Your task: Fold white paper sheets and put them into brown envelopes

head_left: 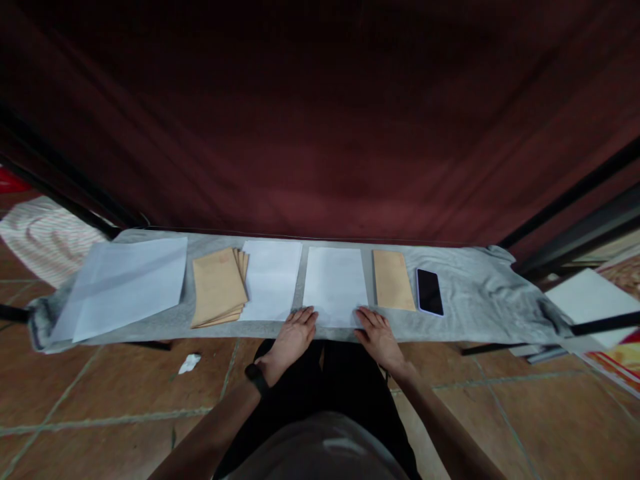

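A white sheet of paper [335, 283] lies flat on the cloth-covered bench in front of me. At its near left corner rests my left hand [295, 333], fingers stretched out, a dark band on the wrist. My right hand [379, 335] lies at the near right corner, its fingers also extended and holding nothing. To the left is another white paper [273, 280], partly under a fanned stack of brown envelopes [219, 283]. A single brown envelope [393, 279] lies right of the middle sheet, with a dark-screened phone [429, 292] beyond it.
Large white sheets [131, 283] cover the left end of the bench. Grey cloth [480, 287] is wrinkled at the right end. A dark red panel [330, 133] rises behind. Crumpled tissue [189, 363] lies on the tiled floor; dark metal bars [585, 193] stand at both sides.
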The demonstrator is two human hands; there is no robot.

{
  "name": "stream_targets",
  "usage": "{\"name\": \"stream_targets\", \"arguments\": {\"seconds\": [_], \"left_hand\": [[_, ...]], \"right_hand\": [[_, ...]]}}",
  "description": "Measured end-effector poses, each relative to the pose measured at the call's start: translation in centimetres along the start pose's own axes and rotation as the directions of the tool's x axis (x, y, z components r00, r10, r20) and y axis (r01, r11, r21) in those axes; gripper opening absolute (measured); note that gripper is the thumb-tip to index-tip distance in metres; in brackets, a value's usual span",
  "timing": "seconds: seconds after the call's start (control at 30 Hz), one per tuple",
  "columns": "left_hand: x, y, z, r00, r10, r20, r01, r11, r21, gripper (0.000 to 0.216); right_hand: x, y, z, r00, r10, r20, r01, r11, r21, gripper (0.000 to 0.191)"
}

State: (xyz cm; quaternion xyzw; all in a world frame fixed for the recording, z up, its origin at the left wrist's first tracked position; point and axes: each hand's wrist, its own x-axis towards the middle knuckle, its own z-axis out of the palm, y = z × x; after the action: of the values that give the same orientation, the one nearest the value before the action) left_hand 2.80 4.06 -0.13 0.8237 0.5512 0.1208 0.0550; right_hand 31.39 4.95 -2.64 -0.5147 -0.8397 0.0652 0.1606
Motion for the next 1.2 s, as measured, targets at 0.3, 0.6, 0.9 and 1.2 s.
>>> {"name": "stream_targets", "arguments": {"seconds": [0.3,0.6,0.9,1.2], "left_hand": [[-0.5,-0.3,-0.7,0.998,0.036,-0.047,-0.039,0.996,-0.081,0.035],[-3.2,-1.8,-1.2,0.993,0.091,-0.071,-0.109,0.947,-0.303,0.050],[-2.1,-2.6,-1.0,0.996,0.073,-0.059,-0.090,0.918,-0.386,0.041],[-0.5,-3.3,-1.4,0.999,-0.011,-0.030,-0.004,0.893,-0.450,0.023]], "right_hand": [[0.2,1.1,0.0,0.999,0.016,-0.031,-0.010,0.983,0.183,0.044],[-1.7,2.0,-1.5,0.998,-0.061,0.032,0.040,0.887,0.461,0.033],[-1.5,2.1,-1.7,0.993,-0.106,0.050,0.086,0.947,0.308,0.056],[0.2,2.1,-2.4,0.997,0.056,0.056,-0.075,0.895,0.439,0.031]]}}
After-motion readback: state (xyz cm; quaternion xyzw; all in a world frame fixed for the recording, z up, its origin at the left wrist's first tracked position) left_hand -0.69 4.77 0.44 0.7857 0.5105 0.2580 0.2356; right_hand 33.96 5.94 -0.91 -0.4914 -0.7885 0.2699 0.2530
